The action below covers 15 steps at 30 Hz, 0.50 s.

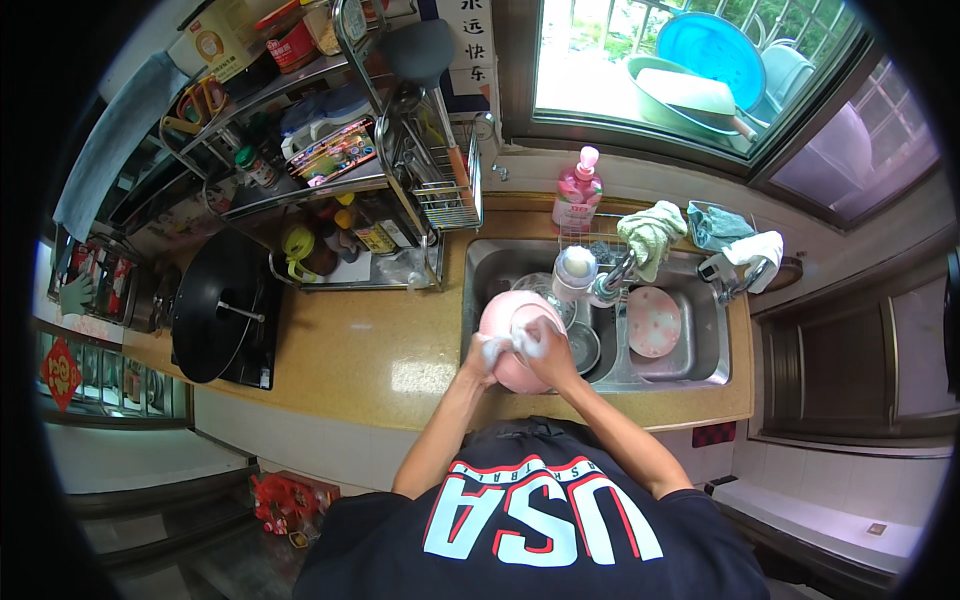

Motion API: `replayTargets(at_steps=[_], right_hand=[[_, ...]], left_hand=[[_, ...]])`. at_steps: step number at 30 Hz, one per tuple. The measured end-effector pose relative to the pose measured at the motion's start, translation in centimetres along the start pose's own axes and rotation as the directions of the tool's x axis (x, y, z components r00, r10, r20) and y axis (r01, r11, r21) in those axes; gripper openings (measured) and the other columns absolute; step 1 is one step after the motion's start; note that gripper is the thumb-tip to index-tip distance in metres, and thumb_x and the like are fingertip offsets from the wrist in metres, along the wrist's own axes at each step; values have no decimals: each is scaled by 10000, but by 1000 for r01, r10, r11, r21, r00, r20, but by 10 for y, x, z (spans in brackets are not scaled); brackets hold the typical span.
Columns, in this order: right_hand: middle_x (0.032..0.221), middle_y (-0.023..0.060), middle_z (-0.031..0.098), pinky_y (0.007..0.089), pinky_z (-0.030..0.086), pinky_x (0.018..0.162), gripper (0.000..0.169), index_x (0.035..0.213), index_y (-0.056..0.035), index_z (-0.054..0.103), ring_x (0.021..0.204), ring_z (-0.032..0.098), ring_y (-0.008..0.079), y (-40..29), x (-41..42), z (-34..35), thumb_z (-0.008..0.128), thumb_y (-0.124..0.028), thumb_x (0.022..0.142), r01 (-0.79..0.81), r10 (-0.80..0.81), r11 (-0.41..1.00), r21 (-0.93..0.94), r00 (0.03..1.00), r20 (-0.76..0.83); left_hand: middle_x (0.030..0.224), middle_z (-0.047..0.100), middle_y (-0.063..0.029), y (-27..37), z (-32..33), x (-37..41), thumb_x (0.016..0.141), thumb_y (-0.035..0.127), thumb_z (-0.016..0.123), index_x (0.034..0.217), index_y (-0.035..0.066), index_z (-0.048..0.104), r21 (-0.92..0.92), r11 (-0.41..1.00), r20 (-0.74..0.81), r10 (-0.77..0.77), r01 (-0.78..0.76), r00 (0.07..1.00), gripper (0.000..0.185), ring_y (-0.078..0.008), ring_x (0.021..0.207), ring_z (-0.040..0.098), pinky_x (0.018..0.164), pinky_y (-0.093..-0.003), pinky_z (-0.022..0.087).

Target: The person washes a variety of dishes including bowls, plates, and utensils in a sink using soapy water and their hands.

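Note:
Over the left basin of a steel double sink (pixel 471 259), a pink ribbed bowl (pixel 517 377) is held tilted between both hands. My left hand (pixel 480 358) grips its left side. My right hand (pixel 551 351) is on the bowl from the right, fingers curled. White suds cover the fingers of both hands; whether a sponge or cloth lies under them I cannot tell. Below the bowl in the basin are a round metal dish (pixel 583 349) and a clear glass bowl (pixel 541 283), partly hidden. A pink-and-white plate (pixel 654 322) rests in the right basin.
A clear container with a white top (pixel 576 271) stands beside the faucet (pixel 621 271), which has a green cloth (pixel 651 234) over it. Behind is a pink pump bottle (pixel 577 196). Leftward are a metal rack (pixel 322 196) holding utensils and a phone (pixel 334 154), and a black wok (pixel 214 307).

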State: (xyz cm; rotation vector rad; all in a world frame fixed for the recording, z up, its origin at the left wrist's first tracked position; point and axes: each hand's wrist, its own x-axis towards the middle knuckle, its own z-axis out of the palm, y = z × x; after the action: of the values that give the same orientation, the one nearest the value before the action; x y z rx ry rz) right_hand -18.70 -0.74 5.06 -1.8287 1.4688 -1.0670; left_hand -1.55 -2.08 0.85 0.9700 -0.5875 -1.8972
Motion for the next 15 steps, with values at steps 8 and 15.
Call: replayTargets(at_steps=[8, 15], right_hand=[[909, 194, 703, 498, 543, 708, 243, 1030, -72, 635, 832, 686, 430, 55, 16, -12, 688, -264, 891, -201, 166, 963, -177, 966, -197], [973, 177, 717, 406, 539, 812, 218, 1031, -65, 738, 936, 688, 352, -14, 50, 10, 692, -182, 853, 198, -198, 980, 9, 978, 64]], left_hand=[[749, 650, -32, 2, -7, 8, 826, 9, 669, 775, -12, 692, 119, 991, 39, 57, -61, 998, 59, -130, 638, 604, 590, -302, 511], [819, 718, -42, 14, 12, 5, 753, 53, 750, 881, -4, 735, 503, 842, 18, 217, -196, 976, 141, -121, 733, 632, 674, -324, 537]])
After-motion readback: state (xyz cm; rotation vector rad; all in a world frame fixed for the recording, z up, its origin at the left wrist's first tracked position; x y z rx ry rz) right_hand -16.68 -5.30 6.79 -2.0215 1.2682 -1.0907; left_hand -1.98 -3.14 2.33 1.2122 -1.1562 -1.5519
